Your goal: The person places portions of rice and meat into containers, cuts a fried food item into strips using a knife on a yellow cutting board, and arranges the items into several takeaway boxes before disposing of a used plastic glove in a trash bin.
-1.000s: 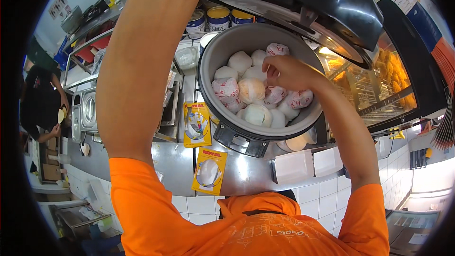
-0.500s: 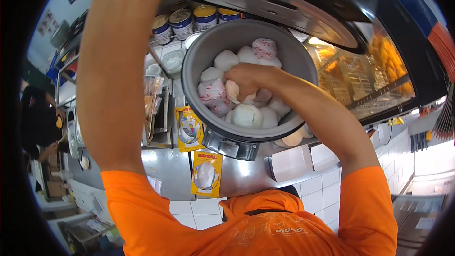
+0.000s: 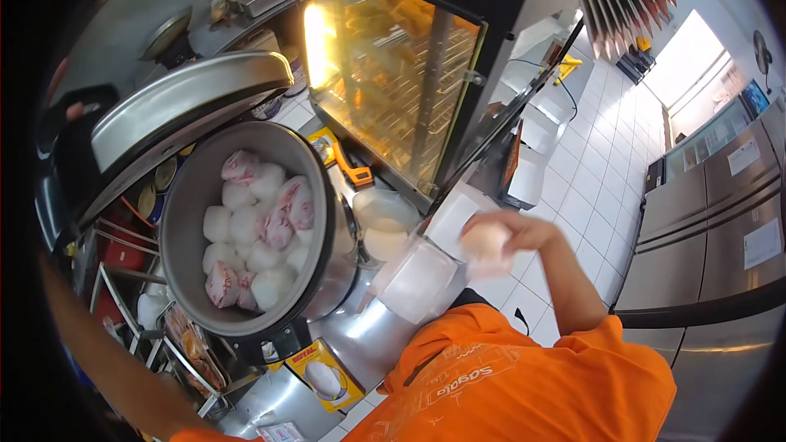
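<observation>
My left hand (image 3: pixel 74 110) shows at the far left, fingers closed on the raised lid (image 3: pixel 188 94) by its black handle, partly hidden. Beneath it, the large cooker (image 3: pixel 184 229) holds several round white bundles (image 3: pixel 266 255), some in red-printed paper (image 3: pixel 299 200). My right hand (image 3: pixel 524 232) is out of the cooker on the right, closed round a pale round bundle (image 3: pixel 483 243), blurred, above white open boxes (image 3: pixel 409 282) on the steel counter beside the cooker.
A lit glass food warmer (image 3: pixel 385 65) stands behind the boxes. A metal rack (image 3: pixel 127 262) is left of the cooker, a yellow package (image 3: pixel 327 381) in front. Steel refrigerators (image 3: pixel 688 245) line the right side, along a tiled floor (image 3: pixel 585 155).
My right hand has come out of the cooker and moved right with a round bundle. The view has swung right, so the cooker now appears at left. The lid stays raised.
</observation>
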`<state>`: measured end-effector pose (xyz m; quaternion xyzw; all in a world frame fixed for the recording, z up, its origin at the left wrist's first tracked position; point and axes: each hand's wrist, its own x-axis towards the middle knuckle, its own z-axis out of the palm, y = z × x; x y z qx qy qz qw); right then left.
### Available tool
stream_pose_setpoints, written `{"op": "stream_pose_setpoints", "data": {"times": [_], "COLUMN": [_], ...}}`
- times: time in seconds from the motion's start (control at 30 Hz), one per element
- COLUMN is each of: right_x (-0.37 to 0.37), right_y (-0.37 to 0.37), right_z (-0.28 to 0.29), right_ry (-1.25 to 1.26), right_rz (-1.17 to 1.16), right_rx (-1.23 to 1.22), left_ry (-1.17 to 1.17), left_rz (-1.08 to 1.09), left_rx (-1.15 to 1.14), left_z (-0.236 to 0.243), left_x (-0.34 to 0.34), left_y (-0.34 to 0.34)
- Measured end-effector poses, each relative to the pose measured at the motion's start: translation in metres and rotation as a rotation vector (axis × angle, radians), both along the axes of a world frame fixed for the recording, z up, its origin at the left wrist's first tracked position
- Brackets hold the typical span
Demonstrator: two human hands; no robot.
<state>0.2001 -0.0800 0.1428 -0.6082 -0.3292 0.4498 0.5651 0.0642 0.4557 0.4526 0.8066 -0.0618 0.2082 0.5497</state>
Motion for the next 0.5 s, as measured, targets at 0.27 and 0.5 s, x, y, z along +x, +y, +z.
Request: {"op": "stream_pose_setpoints", "data": {"times": [0.27,0.5], "right_x": [0.163,0.171], "right_y": [-0.12,-0.161], "right_z": [-0.084,-0.183], "right_ry": [-0.916,-1.017], "right_rz": [-0.536,-0.476], "right_rx": [-0.991,-0.688], "left_ry": [0.047,0.024], "left_rz": [0.131,0.149], "left_rx": [0.015,0.052], "left_z": [0.008,0.019], "left_x": [0.004,-0.033], "left_y": [-0.007,-0.002]}}
